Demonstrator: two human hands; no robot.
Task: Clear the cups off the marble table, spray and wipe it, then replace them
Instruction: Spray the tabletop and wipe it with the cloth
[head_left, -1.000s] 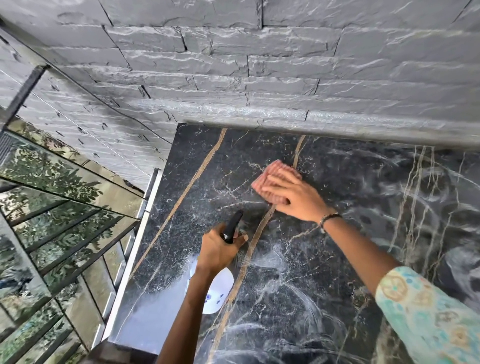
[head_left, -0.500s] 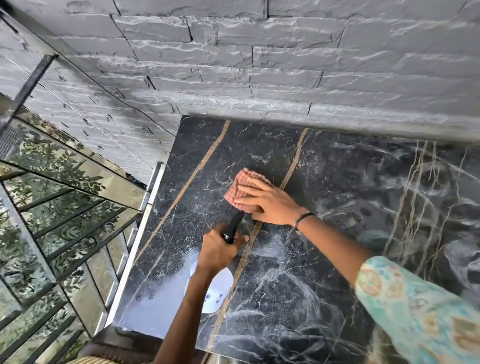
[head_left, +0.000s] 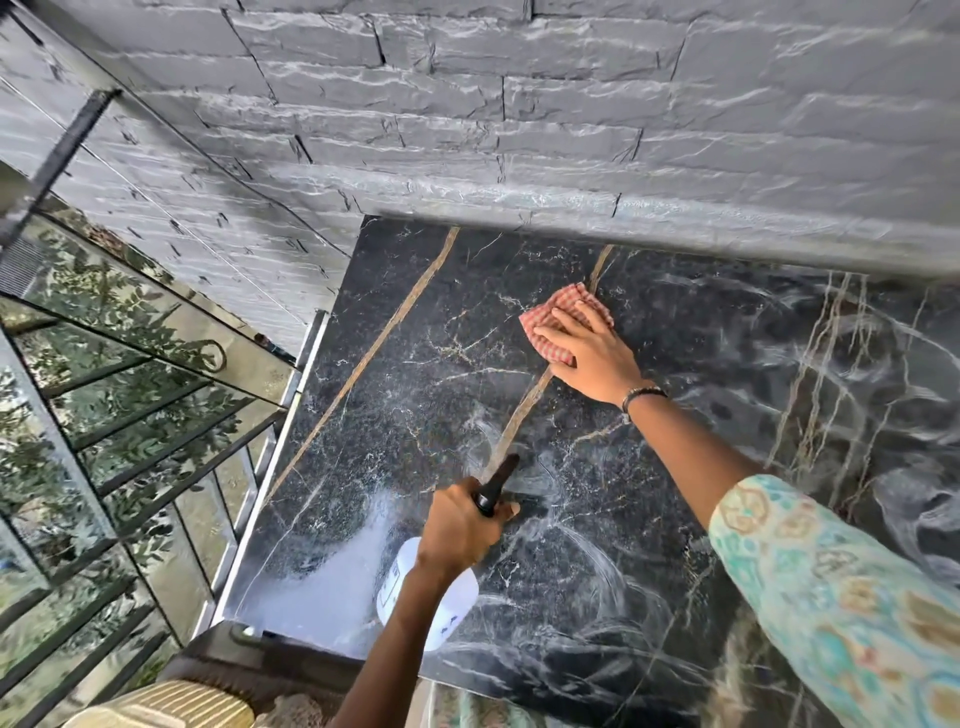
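Wiping the dark marble counter (head_left: 405, 415) beside a grey stone wall (head_left: 519, 104)

Glass railing (head_left: 130, 389) flanks the counter's left edge. The right hand (head_left: 587, 353) lies flat, fingers (head_left: 563, 318) spread on a red checked cloth (head_left: 558, 312) near the wall. Nearer the body, the left hand (head_left: 457, 525) wraps its fingers around a white spray bottle (head_left: 447, 608), black nozzle beyond the fingertips.
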